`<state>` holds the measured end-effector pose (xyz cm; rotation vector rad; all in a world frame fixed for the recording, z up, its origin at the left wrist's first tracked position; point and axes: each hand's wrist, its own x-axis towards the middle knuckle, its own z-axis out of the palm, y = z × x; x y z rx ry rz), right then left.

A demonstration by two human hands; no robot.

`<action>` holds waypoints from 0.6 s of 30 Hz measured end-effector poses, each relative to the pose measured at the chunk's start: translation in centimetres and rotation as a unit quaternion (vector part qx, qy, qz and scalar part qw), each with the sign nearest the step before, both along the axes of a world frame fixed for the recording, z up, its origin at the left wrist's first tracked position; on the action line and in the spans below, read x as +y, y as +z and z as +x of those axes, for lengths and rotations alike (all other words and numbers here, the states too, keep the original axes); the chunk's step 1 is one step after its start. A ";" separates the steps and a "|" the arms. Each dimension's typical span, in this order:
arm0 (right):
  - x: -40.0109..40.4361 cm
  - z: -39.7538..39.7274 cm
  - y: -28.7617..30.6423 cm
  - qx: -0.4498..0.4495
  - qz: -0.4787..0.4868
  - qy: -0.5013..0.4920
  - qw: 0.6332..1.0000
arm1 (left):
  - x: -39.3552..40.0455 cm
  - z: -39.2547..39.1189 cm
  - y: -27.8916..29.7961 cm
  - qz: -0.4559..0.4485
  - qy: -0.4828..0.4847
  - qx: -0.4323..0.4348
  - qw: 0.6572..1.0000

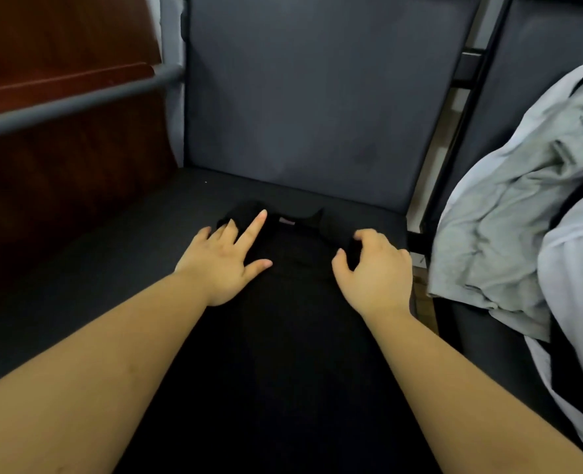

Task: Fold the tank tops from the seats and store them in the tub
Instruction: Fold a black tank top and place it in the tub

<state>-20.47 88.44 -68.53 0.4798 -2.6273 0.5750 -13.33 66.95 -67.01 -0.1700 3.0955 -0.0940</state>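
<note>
I am working on the folding step: a black, soft-fabric tank top [283, 302] is lying lengthwise on the dark grey padded seat cushion [112, 241] in front of me, its straps and neckline pointing away toward the grey upholstered backrest [300, 97], with a small pale label [286, 221] showing at the neck. The black cloth is blending into the dark seat, so I am not able to make out its side edges or whether it has already been folded in half lengthwise.

My left hand [226, 260] is lying flat on the upper left part of the garment, fingers straight and spread, pressing the strap area down. My right hand [374, 268] is curling its fingers and thumb around a bunch of the black fabric at the right shoulder, pinching it.

I am judging that the next move is calling for the right hand to carry that gripped edge across or down while the left hand is pinning the cloth so it does not slide, then smoothing the fold.

A heap of crumpled white and pale grey garments [523, 217] is waiting on the neighbouring seat to my right, so much of the task is looking unfinished. The tub is not showing anywhere in view.
</note>
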 end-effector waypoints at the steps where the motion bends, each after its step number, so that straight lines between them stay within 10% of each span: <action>1: 0.0 -0.2 0.0 -0.038 -0.019 0.004 0.999 | -0.2 -0.2 -0.1 -0.003 -0.006 0.014 1.000; 9: 0.4 -0.1 0.2 -0.077 -0.041 0.098 0.991 | 0.4 0.6 -0.2 -0.066 -0.038 0.173 0.982; 18: 3.0 2.6 2.8 -0.211 -0.047 0.131 0.968 | 2.8 5.1 3.1 0.062 0.082 -0.058 0.993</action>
